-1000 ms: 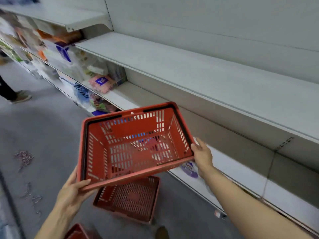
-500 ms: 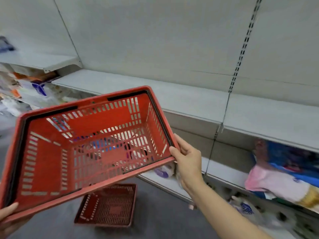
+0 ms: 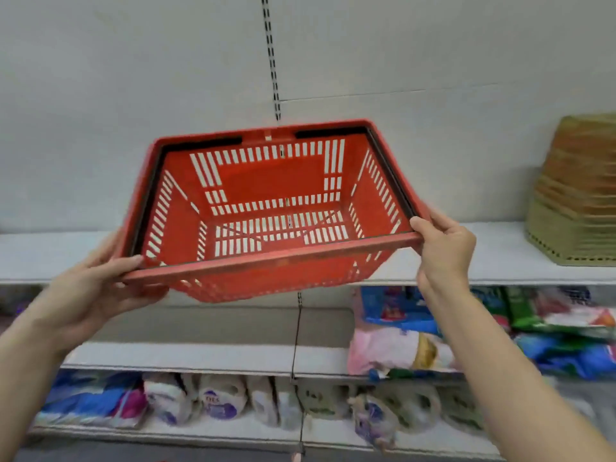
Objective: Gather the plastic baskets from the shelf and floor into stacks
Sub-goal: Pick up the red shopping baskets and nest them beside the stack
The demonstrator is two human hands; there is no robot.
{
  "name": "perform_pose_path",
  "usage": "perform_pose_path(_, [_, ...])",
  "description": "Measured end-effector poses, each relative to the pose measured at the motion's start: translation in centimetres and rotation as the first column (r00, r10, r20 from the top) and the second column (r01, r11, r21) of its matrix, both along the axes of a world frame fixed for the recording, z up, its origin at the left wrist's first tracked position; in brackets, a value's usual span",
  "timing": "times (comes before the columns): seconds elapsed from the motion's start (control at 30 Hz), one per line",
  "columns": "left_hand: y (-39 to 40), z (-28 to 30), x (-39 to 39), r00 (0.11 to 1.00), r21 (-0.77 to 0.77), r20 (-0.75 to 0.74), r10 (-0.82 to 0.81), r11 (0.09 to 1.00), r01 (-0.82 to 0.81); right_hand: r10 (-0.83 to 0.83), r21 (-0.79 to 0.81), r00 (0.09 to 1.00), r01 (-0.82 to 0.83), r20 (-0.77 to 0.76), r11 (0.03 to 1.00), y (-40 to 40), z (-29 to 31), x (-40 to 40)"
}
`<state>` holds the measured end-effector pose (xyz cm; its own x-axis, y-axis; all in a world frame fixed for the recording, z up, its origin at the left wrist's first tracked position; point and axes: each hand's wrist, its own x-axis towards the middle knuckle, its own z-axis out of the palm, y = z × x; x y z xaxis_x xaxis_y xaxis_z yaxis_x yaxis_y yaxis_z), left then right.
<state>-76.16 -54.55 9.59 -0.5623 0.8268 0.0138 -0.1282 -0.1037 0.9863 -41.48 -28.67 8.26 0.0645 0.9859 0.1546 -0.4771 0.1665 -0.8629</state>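
A red slatted plastic basket point(image 3: 273, 185) hangs in the air in front of the upper white shelf point(image 3: 500, 258), its open top tipped toward me. My left hand point(image 3: 96, 288) grips the rim at its near left corner. At the near right corner my right hand point(image 3: 445, 248) grips the rim, thumb on top. The basket is empty, with black handles folded along its rim. A stack of tan and green woven baskets point(image 3: 576, 195) stands upside down on the same shelf at the far right.
Below the upper shelf, a middle shelf point(image 3: 200, 356) carries blue, pink and green packaged goods at the right. The bottom shelf point(image 3: 233, 431) is lined with white and blue bags. A slotted upright point(image 3: 271, 58) runs down the grey back panel.
I have turned right and lifted the red basket from waist height to the upper shelf's level. The red basket on the floor has left view; the tan stack has come into view.
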Motion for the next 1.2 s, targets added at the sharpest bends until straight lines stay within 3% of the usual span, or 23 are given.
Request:
perform_pose_path(0.03, [3.6,0.3,1.8,0.998,-0.025,-0.051,-0.038,0.999,0.037,-0.039,-0.016,0.999,0.04,0.011,0.999,2.1,0.2,1.9])
perform_pose_path(0.17, [16.2,0.3,6.7,0.995,-0.108,-0.028,-0.094,0.99,0.091,-0.148,-0.09,0.985,0.155,0.084,0.984,10.8,-0.4,9.0])
perform_pose_path(0.33, [27.2,-1.0,10.2,0.989,-0.204,-0.031,-0.146,0.969,0.137,-0.194,-0.117,0.969,0.213,0.156,0.97,17.9,-0.9,14.0])
perform_pose_path(0.7, [33.6,-0.1,12.2,0.984,-0.316,-0.108,-0.142,0.943,0.102,-0.277,-0.021,0.856,0.317,0.437,0.948,23.3,-0.7,16.5])
perform_pose_path(0.83, [33.7,-0.8,13.0,0.985,-0.308,-0.155,-0.078,0.951,0.026,-0.337,0.105,0.741,0.342,0.581,0.934,22.7,-0.8,16.6])
perform_pose_path(0.9, [33.4,-1.4,13.4,0.953,-0.277,-0.303,0.017,0.955,-0.105,-0.396,0.228,0.58,0.342,0.712,0.912,22.4,-0.8,16.8])
perform_pose_path(0.97, [32.5,-1.6,13.7,0.846,-0.19,-0.521,0.111,0.952,-0.242,-0.516,0.419,0.404,0.306,0.756,0.855,22.0,-0.6,16.6])
perform_pose_path(1.03, [30.9,-1.5,13.7,0.621,-0.159,-0.775,0.114,0.917,-0.366,-0.633,0.602,0.312,0.202,0.708,0.773,21.1,-0.4,15.7])
perform_pose_path(1.13, [28.0,-2.1,12.6,0.156,-0.052,-0.987,0.032,0.861,-0.506,-0.716,0.742,0.287,0.024,0.637,0.67,18.8,-0.2,12.5])
perform_pose_path(1.2, [25.3,-2.4,11.8,-0.025,0.05,-0.999,0.044,0.849,-0.527,-0.739,0.796,0.329,-0.07,0.587,0.601,16.3,-0.5,9.4])
